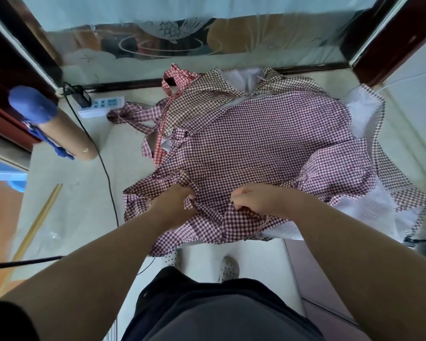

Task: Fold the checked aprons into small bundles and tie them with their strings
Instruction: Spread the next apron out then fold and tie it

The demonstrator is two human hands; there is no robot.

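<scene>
A purple-and-white checked apron (253, 143) lies spread on top of a pile on the pale table (59, 193). My left hand (175, 205) grips its near edge, fingers curled into the cloth. My right hand (253, 199) pinches a fold of the same edge close beside it. Under it lie a brown checked apron (207, 92) and a red checked apron (176, 75), with tangled purple strings (133, 114) trailing to the left. Another purple checked piece (340, 168) is bunched at the right over white lining.
A cardboard tube with a blue cap (49, 124) lies at the left. A white power strip (101, 105) sits at the back left, and a black cable (103, 166) runs down the table. A wooden stick (37, 222) lies near the left edge. A glass panel stands behind.
</scene>
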